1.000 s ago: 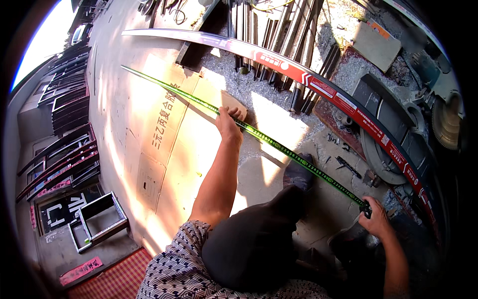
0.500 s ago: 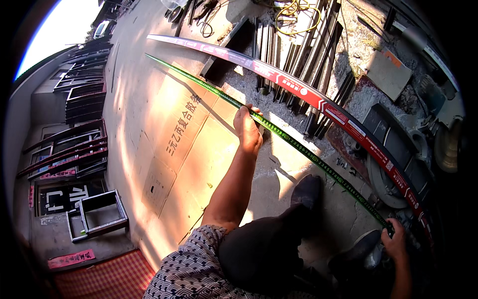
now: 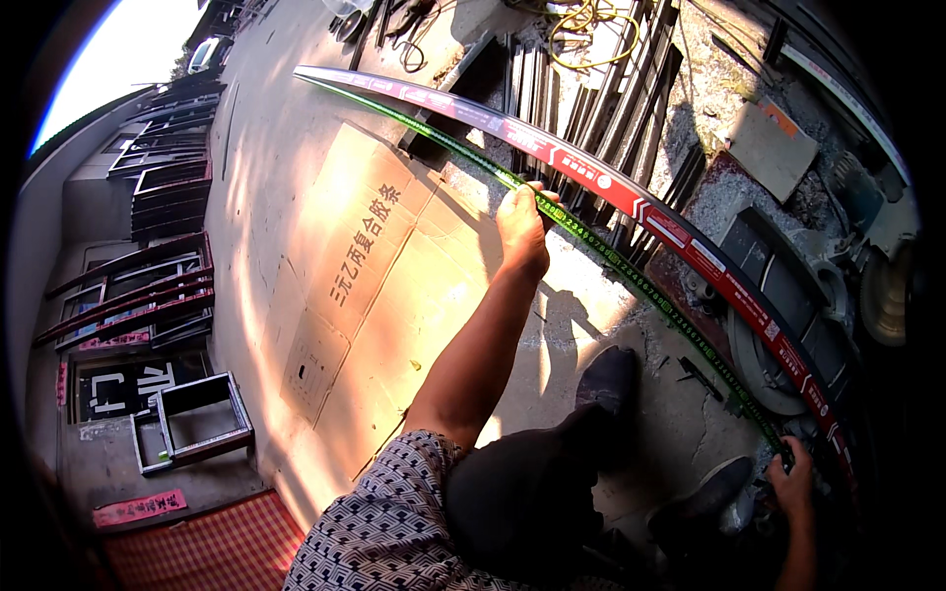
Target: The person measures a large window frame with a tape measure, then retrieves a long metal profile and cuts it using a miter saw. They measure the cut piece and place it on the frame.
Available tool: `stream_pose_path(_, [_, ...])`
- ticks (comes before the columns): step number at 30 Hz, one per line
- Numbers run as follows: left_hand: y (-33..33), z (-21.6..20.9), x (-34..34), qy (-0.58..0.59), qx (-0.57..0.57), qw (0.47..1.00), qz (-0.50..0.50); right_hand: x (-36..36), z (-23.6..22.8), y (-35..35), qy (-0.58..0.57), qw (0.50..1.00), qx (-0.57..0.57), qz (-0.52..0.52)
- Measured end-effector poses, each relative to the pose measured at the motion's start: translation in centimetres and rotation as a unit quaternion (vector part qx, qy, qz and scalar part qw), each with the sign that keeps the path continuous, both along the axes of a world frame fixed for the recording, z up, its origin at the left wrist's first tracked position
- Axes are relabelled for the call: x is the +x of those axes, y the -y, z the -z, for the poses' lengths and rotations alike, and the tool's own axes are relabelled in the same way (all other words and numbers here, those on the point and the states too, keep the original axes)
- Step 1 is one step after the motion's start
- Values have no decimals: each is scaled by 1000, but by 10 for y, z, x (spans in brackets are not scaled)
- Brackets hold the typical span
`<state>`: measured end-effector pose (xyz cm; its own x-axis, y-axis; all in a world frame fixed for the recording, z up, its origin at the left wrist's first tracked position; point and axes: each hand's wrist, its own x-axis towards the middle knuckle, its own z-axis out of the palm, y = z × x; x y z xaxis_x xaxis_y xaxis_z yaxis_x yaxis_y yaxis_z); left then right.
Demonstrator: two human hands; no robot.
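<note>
A long green tape measure blade [image 3: 680, 317] runs diagonally across the view from far left to near right. Partway along it, my left hand [image 3: 522, 227] is closed around the blade, thumb and fingers pinching it. At the near right end, my right hand [image 3: 791, 478] grips the tape measure; its case is mostly hidden by fingers and shadow. Beside the blade stretches a long dark profile bar [image 3: 611, 185] with red and silver protective film. The blade's far tip lies close to the bar's far end, and neither hand holds the bar.
A flattened cardboard sheet [image 3: 360, 266] lies on the ground to the left. Dark metal bars [image 3: 537, 89] and a yellow cable [image 3: 591, 25] are at the far side. A cutting machine [image 3: 764, 345] stands at right. Metal frames [image 3: 202, 424] line the left wall.
My left hand has moved away and to the right, bringing the blade up close beside the bar. My right hand has shifted slightly right.
</note>
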<state>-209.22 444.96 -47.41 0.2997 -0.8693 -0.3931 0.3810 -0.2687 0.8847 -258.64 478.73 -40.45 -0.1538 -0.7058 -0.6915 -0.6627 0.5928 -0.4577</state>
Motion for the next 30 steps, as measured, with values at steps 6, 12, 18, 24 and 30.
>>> stream_pose_path(6, [4,6,-1,2,-16,1000,13,4,-8,7,-16,998,-53,-20])
stream_pose_path(12, [8,8,-3,8,8,1000,20,-2,-9,10,-2,998,-54,-11])
stream_pose_path(18, [9,6,-4,19,11,999,30,15,-23,32,6,998,-57,-6])
stream_pose_path(24, [10,2,-6,23,-7,999,22,29,-28,46,33,998,-56,8])
stream_pose_path(30, [8,-1,-7,40,-20,999,24,26,-23,43,30,996,-87,-5])
